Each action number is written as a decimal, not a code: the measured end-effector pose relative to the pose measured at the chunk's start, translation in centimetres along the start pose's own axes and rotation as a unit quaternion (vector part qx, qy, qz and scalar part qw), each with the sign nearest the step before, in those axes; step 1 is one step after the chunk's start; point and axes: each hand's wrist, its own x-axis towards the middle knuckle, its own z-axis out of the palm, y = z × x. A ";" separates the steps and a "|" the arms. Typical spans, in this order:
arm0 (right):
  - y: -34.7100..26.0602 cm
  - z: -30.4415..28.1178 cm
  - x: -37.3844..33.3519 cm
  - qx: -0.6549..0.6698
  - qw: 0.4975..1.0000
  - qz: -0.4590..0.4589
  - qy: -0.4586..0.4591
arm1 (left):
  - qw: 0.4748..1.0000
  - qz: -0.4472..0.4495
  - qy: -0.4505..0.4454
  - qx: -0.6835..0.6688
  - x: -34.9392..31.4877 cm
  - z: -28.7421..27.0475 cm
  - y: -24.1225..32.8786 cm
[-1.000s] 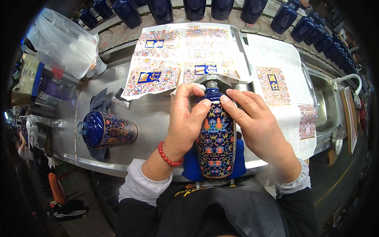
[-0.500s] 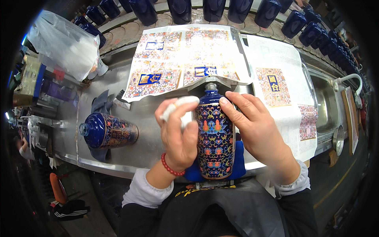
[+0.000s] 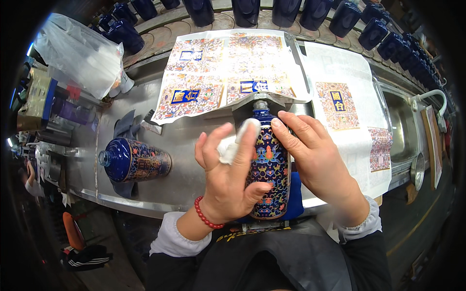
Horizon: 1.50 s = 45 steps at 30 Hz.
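Note:
A dark blue glass bottle (image 3: 272,165) with a colourful floral pattern lies in front of me, its neck pointing away. My right hand (image 3: 315,155) holds its upper right side, thumb near the shoulder. A white cloth (image 3: 232,149) is wrapped about a finger of my left hand (image 3: 225,179), and that wrapped fingertip touches the bottle's upper left side. The other left fingers are spread, with the thumb over the lower pattern. Under the bottle is a blue pad (image 3: 295,201), mostly hidden. A second patterned bottle (image 3: 136,160) lies on dark cloth to the left.
Floral decal sheets (image 3: 194,72) lie beyond my hands, and another printed sheet (image 3: 347,72) lies to the right. Plain blue bottles (image 3: 245,12) stand along a curved conveyor (image 3: 165,39) at the back. A sink (image 3: 400,121) is at right, a plastic bag (image 3: 80,56) at far left.
My left hand has moved right, bringing the cloth-wrapped finger onto the bottle's upper side, and its fingers have spread. My right hand stays put. The plain bottles at the back have shifted right.

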 end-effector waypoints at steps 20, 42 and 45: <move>-0.4 -0.3 0.3 0.016 1.000 0.008 0.003 | 0.999 -0.031 0.024 0.015 -0.1 -0.3 -0.3; -1.0 -0.5 0.7 -0.009 1.000 0.005 -0.023 | 0.994 0.008 0.015 0.110 0.1 0.0 -0.7; -0.9 -0.4 0.6 0.000 1.000 0.008 -0.018 | 0.998 -0.008 0.021 0.063 0.3 0.1 -0.9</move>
